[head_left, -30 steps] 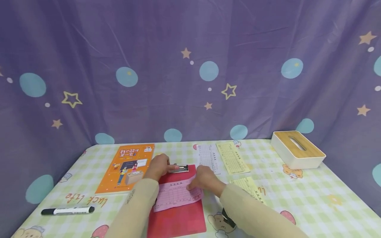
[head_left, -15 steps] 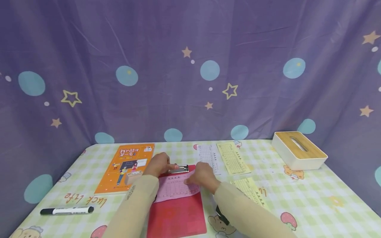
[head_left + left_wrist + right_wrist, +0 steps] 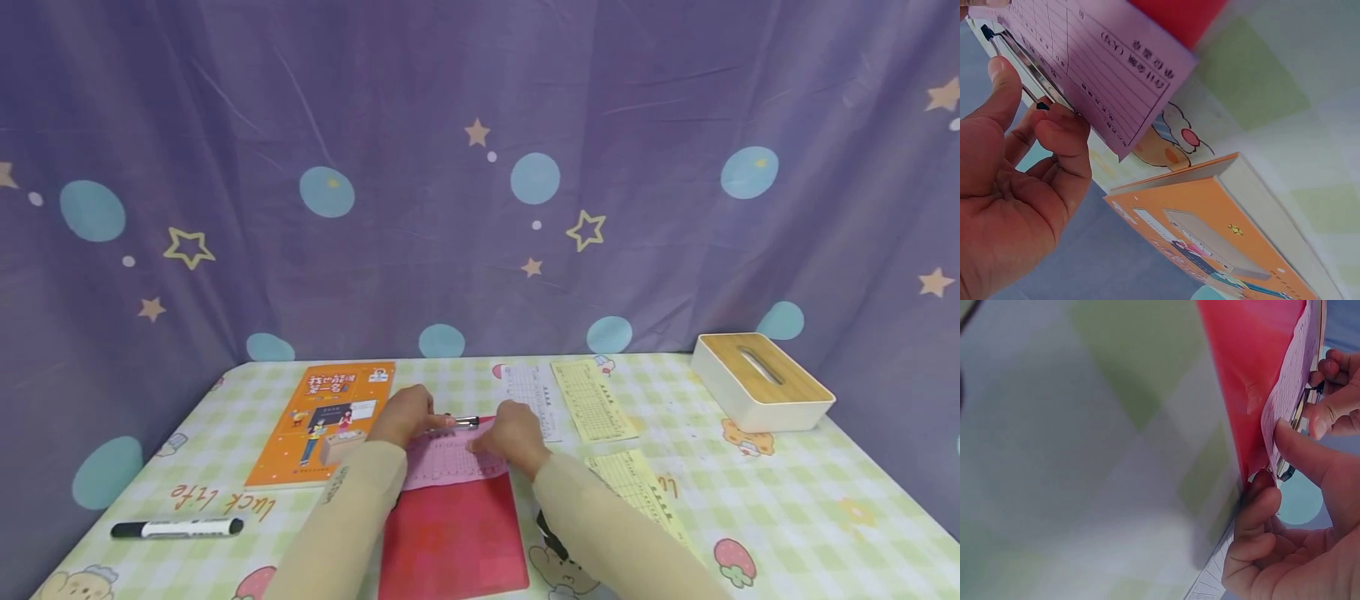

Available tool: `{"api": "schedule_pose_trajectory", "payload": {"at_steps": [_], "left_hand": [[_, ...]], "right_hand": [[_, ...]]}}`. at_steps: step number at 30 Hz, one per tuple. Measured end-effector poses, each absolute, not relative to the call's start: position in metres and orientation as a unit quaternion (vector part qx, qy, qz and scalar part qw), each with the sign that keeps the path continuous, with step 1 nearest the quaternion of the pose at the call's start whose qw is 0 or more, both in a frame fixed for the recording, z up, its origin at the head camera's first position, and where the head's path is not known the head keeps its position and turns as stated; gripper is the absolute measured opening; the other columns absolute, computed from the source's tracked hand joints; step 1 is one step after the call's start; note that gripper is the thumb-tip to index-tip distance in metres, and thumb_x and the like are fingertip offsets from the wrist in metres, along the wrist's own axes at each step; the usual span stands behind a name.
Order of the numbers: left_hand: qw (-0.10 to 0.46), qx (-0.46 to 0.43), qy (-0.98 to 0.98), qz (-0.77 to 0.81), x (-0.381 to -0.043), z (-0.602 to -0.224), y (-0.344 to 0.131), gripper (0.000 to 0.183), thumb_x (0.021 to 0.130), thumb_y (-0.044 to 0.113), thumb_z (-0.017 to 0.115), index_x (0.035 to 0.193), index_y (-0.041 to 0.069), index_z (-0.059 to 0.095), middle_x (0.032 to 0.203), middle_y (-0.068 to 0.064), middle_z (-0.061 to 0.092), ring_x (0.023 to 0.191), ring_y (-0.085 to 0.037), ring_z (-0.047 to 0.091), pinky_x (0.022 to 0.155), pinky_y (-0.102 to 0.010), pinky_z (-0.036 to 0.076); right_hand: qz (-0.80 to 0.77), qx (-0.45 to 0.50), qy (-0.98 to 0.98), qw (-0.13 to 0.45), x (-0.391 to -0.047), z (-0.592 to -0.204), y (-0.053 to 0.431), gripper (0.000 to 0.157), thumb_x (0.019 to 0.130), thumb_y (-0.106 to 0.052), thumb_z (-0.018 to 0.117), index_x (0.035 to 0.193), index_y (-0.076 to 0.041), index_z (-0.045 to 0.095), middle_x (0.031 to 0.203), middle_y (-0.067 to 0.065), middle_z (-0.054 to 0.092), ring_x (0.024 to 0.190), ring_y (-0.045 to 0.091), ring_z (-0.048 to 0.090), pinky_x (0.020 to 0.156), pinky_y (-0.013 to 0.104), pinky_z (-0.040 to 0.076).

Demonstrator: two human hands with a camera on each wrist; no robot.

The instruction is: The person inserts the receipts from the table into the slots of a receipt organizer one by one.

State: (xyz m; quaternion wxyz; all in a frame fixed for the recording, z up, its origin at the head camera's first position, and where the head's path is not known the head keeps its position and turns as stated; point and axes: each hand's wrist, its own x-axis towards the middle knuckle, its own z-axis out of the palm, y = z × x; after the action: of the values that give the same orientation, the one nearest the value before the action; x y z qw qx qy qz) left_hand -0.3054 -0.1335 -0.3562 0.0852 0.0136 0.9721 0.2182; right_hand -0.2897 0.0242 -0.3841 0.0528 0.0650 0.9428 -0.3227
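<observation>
A red clipboard [image 3: 453,537] lies on the table, its metal clip [image 3: 467,422] at the far end. My left hand [image 3: 407,415] pinches that clip, thumb on the wire lever and fingers curled beneath, as the left wrist view shows. A pink printed slip [image 3: 446,465] lies across the upper part of the clipboard, its top edge right at the clip. My right hand [image 3: 513,437] pinches the slip's right side between thumb and curled fingers. In the right wrist view the slip [image 3: 1288,381] bows up a little from the red board.
Left of the clipboard lie an orange book [image 3: 288,450] and a capped marker [image 3: 180,528]. To the right are a white slip [image 3: 534,390], a yellow slip [image 3: 596,404] and a nearer yellow slip [image 3: 633,487]. A tissue box [image 3: 761,392] stands at the far right.
My right hand has slid the pink slip away from me, up the clipboard to the clip, baring more red below. The left hand keeps its hold on the clip.
</observation>
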Motion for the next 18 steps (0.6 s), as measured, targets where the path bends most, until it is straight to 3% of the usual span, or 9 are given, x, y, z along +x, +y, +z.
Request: {"api": "schedule_pose_trajectory", "payload": {"at_steps": [7, 18], "left_hand": [[0.072, 0.045, 0.975, 0.204, -0.313, -0.366, -0.138, 0.038, 0.086, 0.033, 0.083, 0.072, 0.005, 0.061, 0.067, -0.004, 0.051, 0.066, -0.018, 0.049, 0.064, -0.03, 0.041], [0.063, 0.034, 0.978, 0.193, -0.303, -0.357, -0.133, 0.034, 0.086, 0.028, 0.083, 0.076, 0.002, 0.064, 0.068, -0.003, 0.049, 0.067, -0.018, 0.045, 0.065, -0.029, 0.038]], "right_hand": [[-0.33, 0.064, 0.94, 0.053, -0.292, -0.383, 0.026, 0.06, 0.068, -0.027, 0.096, 0.106, 0.005, 0.063, 0.088, 0.012, 0.06, 0.084, 0.026, 0.056, 0.083, 0.04, 0.052], [-0.338, 0.054, 0.938, 0.052, -0.291, -0.378, 0.028, 0.061, 0.067, -0.027, 0.096, 0.105, 0.006, 0.062, 0.089, 0.013, 0.06, 0.086, 0.027, 0.056, 0.088, 0.041, 0.051]]}}
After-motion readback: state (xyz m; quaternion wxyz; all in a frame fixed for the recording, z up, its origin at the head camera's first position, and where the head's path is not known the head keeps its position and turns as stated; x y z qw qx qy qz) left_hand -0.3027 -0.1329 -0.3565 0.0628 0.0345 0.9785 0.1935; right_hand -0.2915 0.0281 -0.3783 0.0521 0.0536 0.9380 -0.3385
